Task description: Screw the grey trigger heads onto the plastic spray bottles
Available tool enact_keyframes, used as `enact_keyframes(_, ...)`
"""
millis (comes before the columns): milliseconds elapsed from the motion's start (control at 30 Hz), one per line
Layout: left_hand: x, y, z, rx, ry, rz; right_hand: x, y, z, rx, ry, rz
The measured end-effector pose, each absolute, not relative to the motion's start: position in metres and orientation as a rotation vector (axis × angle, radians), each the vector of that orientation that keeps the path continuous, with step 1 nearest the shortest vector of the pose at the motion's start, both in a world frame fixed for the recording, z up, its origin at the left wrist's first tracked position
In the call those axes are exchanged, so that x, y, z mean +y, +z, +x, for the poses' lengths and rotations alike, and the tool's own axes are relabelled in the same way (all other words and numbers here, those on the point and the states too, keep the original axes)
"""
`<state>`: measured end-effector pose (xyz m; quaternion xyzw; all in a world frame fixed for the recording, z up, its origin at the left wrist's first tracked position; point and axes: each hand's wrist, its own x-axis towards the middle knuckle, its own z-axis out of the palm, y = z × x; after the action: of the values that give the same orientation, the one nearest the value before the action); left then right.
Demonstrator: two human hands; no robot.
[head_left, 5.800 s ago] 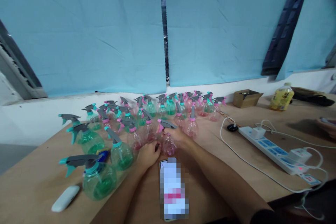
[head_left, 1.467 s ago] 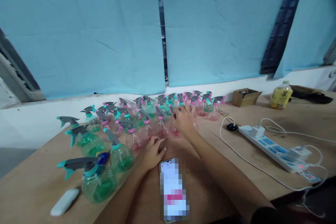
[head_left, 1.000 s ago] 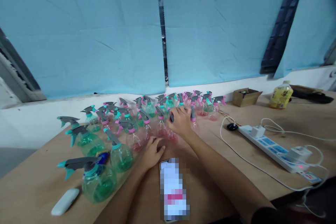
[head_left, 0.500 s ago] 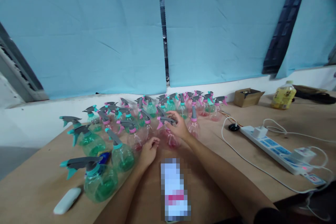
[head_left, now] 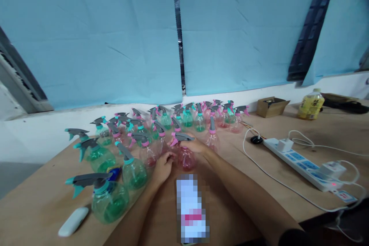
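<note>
My right hand [head_left: 194, 146] is closed round the neck of a clear pink spray bottle [head_left: 186, 159] with a grey and pink trigger head; its fingers are partly hidden behind the bottle. The bottle stands upright in front of the others, with a little pink tint in its base. Just left of it, my left hand [head_left: 163, 166] rests by the tabletop, its fingers loosely bent and holding nothing visible. Beside that hand are another pink spray bottle [head_left: 148, 155] and a green spray bottle [head_left: 135, 173].
Several more pink and green spray bottles crowd the table's back. A large green spray bottle [head_left: 110, 201], a white case [head_left: 73, 221] and a blurred-out phone [head_left: 191, 207] lie nearer me. To the right are a power strip [head_left: 300, 165] with cables, a cardboard box [head_left: 272, 108] and a drink bottle [head_left: 311, 104].
My right hand has gone from the trigger head down to the bottle's neck. The pink bottle has come slightly nearer to me. My left hand has stayed almost in place.
</note>
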<state>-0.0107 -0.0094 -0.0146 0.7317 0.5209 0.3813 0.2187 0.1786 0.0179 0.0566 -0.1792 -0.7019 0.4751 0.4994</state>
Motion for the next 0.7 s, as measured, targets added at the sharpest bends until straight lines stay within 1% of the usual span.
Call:
enact_keyframes(100, -0.0101, -0.0139, -0.0107, 1.430, 1.050, 2.032, 0.0166, 0.0568, 0.1752, -1.640, 1.270, -0.460)
enact_keyframes(200, -0.0111, -0.0133, -0.0104, 1.424, 1.047, 2.037, 0.0191, 0.0529, 0.1730, -1.564, 1.309, -0.480)
enact_keyframes(333, -0.0122, -0.0113, -0.0098, 1.422, 1.057, 2.027, 0.0211, 0.0496, 0.1731, -1.546, 1.289, -0.489)
enact_keyframes(500, -0.0120, -0.0098, -0.0097, 1.399, 1.023, 1.981, 0.0217, 0.0490, 0.1747, -1.516, 1.233, -0.637)
enact_keyframes(700, -0.0118, -0.0092, -0.0090, 1.393, 1.035, 1.948, 0.0196, 0.0523, 0.1741, -1.548, 1.281, -0.525)
